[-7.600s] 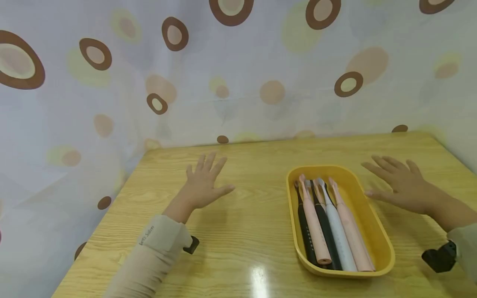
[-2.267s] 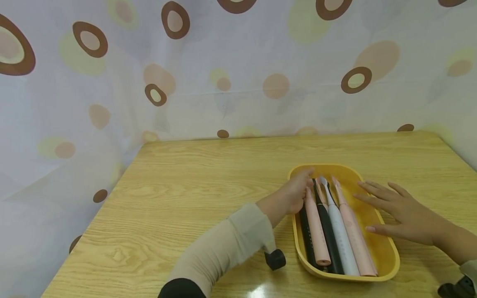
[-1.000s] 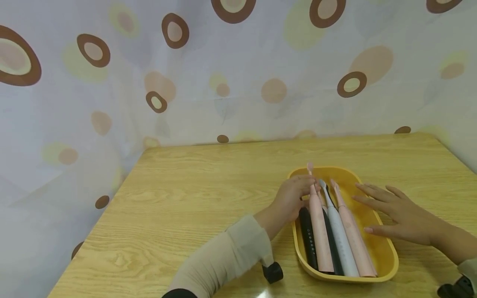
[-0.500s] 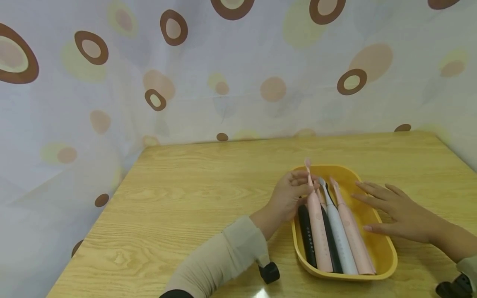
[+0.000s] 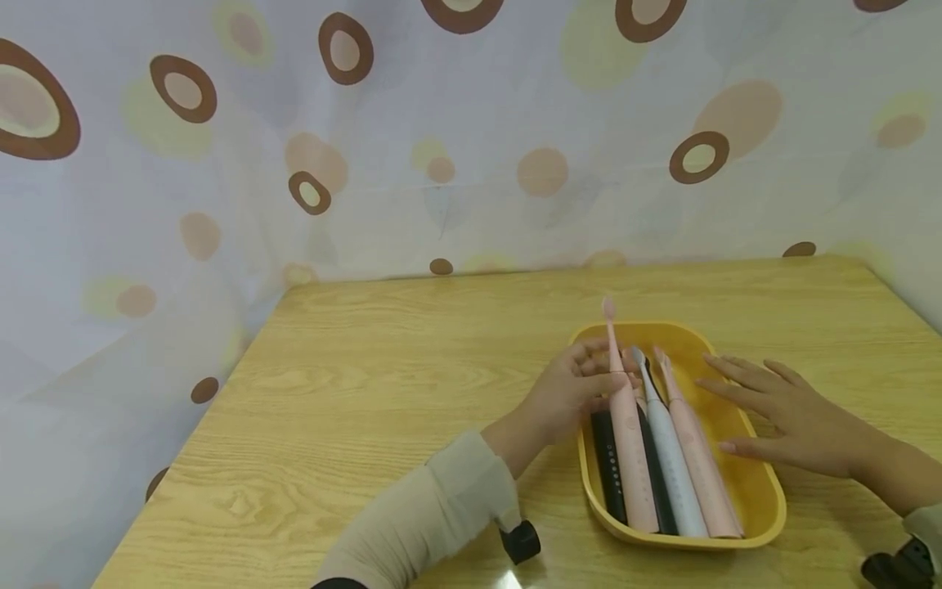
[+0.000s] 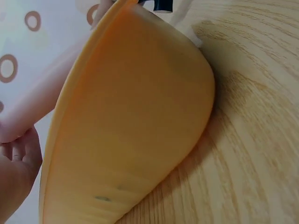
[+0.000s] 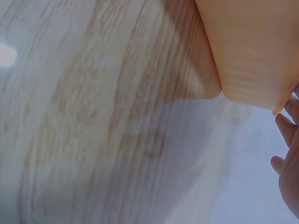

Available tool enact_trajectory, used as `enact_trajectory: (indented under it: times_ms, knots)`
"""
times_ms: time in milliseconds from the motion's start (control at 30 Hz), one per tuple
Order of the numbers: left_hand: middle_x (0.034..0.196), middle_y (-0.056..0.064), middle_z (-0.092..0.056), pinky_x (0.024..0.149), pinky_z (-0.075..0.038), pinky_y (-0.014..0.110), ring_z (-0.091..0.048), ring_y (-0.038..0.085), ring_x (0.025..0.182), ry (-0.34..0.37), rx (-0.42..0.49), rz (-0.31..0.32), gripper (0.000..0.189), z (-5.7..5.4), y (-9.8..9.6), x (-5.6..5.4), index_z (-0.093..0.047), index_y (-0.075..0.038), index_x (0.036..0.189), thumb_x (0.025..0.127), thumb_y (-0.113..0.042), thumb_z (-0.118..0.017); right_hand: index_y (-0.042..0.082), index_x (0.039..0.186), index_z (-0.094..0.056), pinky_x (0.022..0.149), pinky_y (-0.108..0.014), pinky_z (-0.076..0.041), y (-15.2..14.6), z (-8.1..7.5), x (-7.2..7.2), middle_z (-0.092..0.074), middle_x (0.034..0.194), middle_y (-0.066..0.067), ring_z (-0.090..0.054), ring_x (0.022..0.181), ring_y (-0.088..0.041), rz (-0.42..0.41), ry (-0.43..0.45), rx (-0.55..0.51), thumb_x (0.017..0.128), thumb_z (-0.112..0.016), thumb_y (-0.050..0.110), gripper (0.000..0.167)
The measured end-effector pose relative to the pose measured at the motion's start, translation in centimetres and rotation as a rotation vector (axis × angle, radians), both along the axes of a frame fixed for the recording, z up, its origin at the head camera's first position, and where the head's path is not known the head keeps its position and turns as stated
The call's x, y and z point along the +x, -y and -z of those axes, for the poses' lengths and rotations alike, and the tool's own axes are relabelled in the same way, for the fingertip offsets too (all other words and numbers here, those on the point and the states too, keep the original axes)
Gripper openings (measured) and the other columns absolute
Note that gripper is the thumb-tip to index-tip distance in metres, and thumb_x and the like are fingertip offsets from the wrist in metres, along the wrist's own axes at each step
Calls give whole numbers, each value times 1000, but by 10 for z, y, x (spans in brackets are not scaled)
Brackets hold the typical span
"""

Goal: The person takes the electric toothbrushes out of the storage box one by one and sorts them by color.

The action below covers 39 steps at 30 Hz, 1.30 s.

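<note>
My left hand (image 5: pixel 561 394) pinches a pink electric toothbrush (image 5: pixel 633 458) near the top of its handle. The brush head tilts up above the far rim of a yellow tray (image 5: pixel 765 491), while the handle's lower end is still down among the others. In the left wrist view, the pink handle (image 6: pixel 39 100) shows beyond the tray's wall (image 6: pixel 131 102). Beside it in the tray lie black toothbrushes (image 5: pixel 607 470), a pale grey one (image 5: pixel 675 470) and another pink one (image 5: pixel 702 470). My right hand (image 5: pixel 798 421) rests at the tray's right rim, its fingers spread and straight.
The tray stands at the right of a light wood-grain table (image 5: pixel 353 393). A curtain with brown and peach spots (image 5: pixel 456 204) hangs behind the table and along its left side. A dark wrist camera (image 5: pixel 521 541) sits under my left cuff.
My left hand has gone from reaching among the brush heads to pinching the pink toothbrush, whose head has risen above the far rim. The right hand has stayed at the right rim.
</note>
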State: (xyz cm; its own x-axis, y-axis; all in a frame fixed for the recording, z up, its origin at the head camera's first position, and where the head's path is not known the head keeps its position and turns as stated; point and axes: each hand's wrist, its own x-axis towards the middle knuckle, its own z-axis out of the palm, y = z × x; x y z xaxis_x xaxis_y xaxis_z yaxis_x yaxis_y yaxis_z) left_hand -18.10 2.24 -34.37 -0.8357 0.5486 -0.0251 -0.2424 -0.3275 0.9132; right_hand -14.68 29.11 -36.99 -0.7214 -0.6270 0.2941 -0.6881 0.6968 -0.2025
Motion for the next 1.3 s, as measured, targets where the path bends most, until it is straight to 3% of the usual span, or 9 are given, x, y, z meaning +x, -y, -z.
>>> enact_trajectory:
  times_ms: [167, 400, 567, 800, 1000, 1300]
  knots:
    - [114, 19, -51, 73, -47, 29, -47, 38, 103, -82, -35, 97, 48, 2, 7, 5, -39, -10, 125, 82, 10, -48, 10, 132, -35, 101, -43, 5, 0, 0, -1, -24, 139, -10, -6, 126, -4, -8, -5, 2, 74, -65, 34, 70]
    - [111, 18, -50, 71, -48, 31, -46, 43, 101, -110, -25, 168, 59, 6, 13, 10, -30, -13, 132, 82, 13, -46, 9, 132, -34, 101, -41, 7, 0, 3, -1, -20, 140, -10, -5, 127, -6, -19, 3, -5, 74, -64, 33, 70]
    - [109, 14, -51, 72, -48, 30, -52, 35, 98, -129, -39, 190, 60, 7, 14, 11, -29, -14, 132, 82, 13, -46, 9, 132, -36, 101, -39, 7, 0, 4, -1, -21, 140, -10, -5, 128, -8, -26, -21, -4, 74, -65, 34, 69]
    - [108, 9, -51, 72, -48, 29, -56, 24, 92, -109, -68, 154, 63, 7, 15, 13, -27, -18, 135, 82, 11, -48, 9, 128, -41, 101, -38, 6, 0, 1, 0, -25, 139, -6, -9, 128, -12, -73, -41, -34, 72, -67, 32, 66]
    - [112, 18, -49, 69, -48, 26, -55, 16, 82, -100, -93, 103, 63, 6, 13, 16, -28, -16, 134, 81, 11, -49, 9, 128, -41, 102, -35, 6, -1, 0, 4, -26, 139, -7, -8, 128, -12, -69, -9, -36, 73, -67, 31, 65]
    - [113, 18, -50, 73, -48, 32, -56, 25, 91, -101, -114, -12, 62, 1, 16, 13, -28, -13, 134, 81, 10, -51, 8, 129, -39, 102, -38, 5, 1, 4, 6, -23, 139, -9, -6, 128, -11, -59, 32, -59, 73, -67, 28, 66]
